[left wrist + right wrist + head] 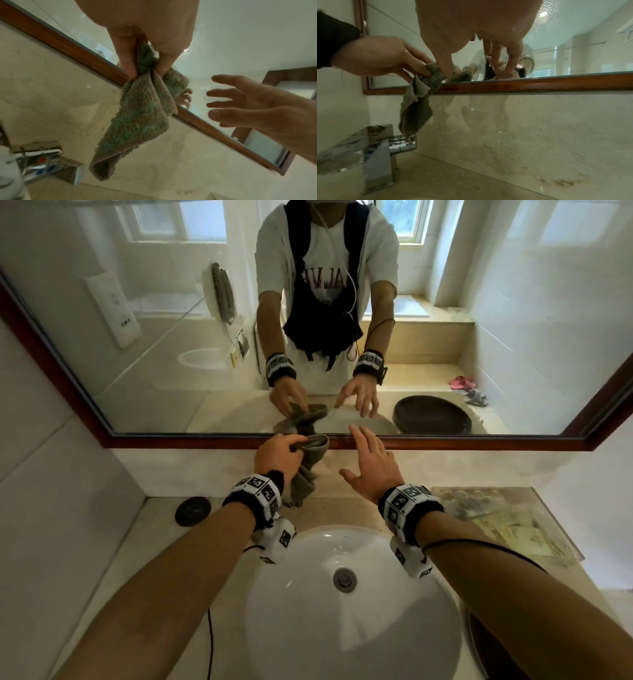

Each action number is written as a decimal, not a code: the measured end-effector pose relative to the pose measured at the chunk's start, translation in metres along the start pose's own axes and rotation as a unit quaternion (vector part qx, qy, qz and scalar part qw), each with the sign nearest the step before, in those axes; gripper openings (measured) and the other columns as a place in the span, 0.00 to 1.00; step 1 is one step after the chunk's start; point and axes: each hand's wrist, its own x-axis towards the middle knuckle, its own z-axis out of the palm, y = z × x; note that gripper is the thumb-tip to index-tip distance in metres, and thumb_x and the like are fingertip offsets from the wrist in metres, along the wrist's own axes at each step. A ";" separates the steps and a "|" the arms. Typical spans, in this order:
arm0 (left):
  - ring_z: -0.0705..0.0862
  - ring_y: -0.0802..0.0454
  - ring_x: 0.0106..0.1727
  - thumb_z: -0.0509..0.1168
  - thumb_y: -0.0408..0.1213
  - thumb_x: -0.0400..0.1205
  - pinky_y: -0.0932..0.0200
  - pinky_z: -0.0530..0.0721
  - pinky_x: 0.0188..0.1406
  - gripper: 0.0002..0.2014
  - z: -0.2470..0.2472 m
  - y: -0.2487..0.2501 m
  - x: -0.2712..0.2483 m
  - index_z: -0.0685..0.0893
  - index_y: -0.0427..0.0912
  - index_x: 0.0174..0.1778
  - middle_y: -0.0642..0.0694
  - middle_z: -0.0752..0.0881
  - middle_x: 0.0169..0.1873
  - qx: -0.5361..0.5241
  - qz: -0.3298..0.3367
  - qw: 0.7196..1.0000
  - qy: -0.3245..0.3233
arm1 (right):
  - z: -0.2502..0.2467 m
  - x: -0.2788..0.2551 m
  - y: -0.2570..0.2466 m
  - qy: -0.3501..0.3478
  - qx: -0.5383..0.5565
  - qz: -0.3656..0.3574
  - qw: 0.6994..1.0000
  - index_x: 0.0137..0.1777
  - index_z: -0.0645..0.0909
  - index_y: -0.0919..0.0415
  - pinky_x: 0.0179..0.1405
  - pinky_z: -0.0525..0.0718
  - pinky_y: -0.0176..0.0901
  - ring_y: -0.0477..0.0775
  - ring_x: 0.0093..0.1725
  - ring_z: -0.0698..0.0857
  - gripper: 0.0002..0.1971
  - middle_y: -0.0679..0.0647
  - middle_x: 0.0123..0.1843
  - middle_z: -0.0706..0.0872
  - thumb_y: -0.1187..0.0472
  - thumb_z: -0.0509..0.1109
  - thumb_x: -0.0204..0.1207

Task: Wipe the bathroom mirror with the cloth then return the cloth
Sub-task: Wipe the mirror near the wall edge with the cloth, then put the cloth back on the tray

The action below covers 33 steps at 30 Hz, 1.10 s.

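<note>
The grey-green cloth (308, 463) hangs from my left hand (279, 453), which pinches its upper fold between thumb and fingers right at the mirror's lower wooden frame (445, 441). In the left wrist view the cloth (140, 121) droops down against the marble backsplash. My right hand (371, 463) hovers just right of the cloth with fingers spread and straight, holding nothing; its fingertips are near the frame. The mirror (171, 320) fills the wall above and reflects both hands. In the right wrist view the cloth (414, 111) dangles above the chrome tap (376, 148).
A white basin (342, 611) lies under my forearms in the beige counter. A round black disc (193, 511) sits at the back left. A glass tray (507, 522) with packets stands on the right, and a dark plate (479, 645) shows at the lower right.
</note>
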 end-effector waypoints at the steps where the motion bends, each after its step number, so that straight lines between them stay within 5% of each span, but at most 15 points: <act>1: 0.84 0.46 0.57 0.67 0.36 0.81 0.51 0.83 0.58 0.15 -0.001 0.004 -0.005 0.86 0.55 0.61 0.47 0.87 0.57 -0.028 -0.009 1.000 0.000 | 0.002 -0.002 -0.003 0.005 0.017 -0.010 1.000 0.86 0.44 0.51 0.78 0.67 0.63 0.60 0.84 0.57 0.47 0.55 0.87 0.51 0.46 0.72 0.75; 5: 0.85 0.47 0.50 0.72 0.36 0.77 0.52 0.85 0.52 0.12 -0.007 0.021 -0.025 0.80 0.52 0.54 0.48 0.87 0.49 -0.093 -0.022 0.995 -0.003 | 0.010 -0.015 -0.015 0.006 0.070 -0.047 0.996 0.85 0.46 0.50 0.76 0.70 0.63 0.57 0.83 0.61 0.50 0.52 0.86 0.53 0.45 0.75 0.72; 11: 0.86 0.37 0.44 0.74 0.32 0.71 0.36 0.87 0.45 0.19 -0.012 0.033 -0.042 0.69 0.55 0.40 0.44 0.82 0.39 -0.210 -0.080 0.974 -0.028 | 0.008 -0.028 -0.017 -0.004 0.074 -0.081 0.994 0.84 0.52 0.51 0.73 0.73 0.60 0.56 0.79 0.67 0.47 0.51 0.84 0.60 0.43 0.75 0.71; 16: 0.86 0.31 0.48 0.72 0.27 0.72 0.34 0.88 0.41 0.18 -0.013 0.046 -0.054 0.71 0.52 0.42 0.37 0.83 0.44 -0.247 -0.066 0.965 -0.053 | 0.001 -0.038 -0.015 0.029 0.070 -0.070 0.995 0.71 0.72 0.50 0.60 0.80 0.50 0.57 0.62 0.82 0.24 0.52 0.67 0.82 0.50 0.71 0.76; 21: 0.83 0.44 0.40 0.74 0.33 0.72 0.42 0.86 0.41 0.18 -0.007 0.051 -0.067 0.72 0.54 0.43 0.43 0.84 0.41 -0.217 -0.052 0.972 -0.076 | 0.002 -0.050 -0.009 0.027 0.028 -0.034 0.999 0.62 0.76 0.52 0.54 0.77 0.48 0.62 0.52 0.84 0.14 0.53 0.57 0.88 0.50 0.66 0.79; 25: 0.85 0.53 0.49 0.77 0.45 0.72 0.53 0.85 0.50 0.21 -0.002 0.041 -0.081 0.75 0.57 0.55 0.53 0.86 0.50 -0.169 -0.022 0.982 -0.083 | 0.004 -0.062 -0.007 0.018 0.030 -0.003 0.999 0.62 0.76 0.51 0.55 0.79 0.48 0.59 0.51 0.86 0.13 0.52 0.54 0.89 0.51 0.66 0.80; 33: 0.74 0.52 0.65 0.74 0.50 0.74 0.48 0.76 0.63 0.27 0.004 0.025 -0.103 0.74 0.59 0.68 0.49 0.75 0.69 -0.208 -0.007 0.973 -0.100 | 0.000 -0.093 0.000 0.026 0.159 0.141 0.977 0.67 0.71 0.49 0.46 0.85 0.47 0.59 0.45 0.88 0.18 0.55 0.49 0.89 0.57 0.67 0.78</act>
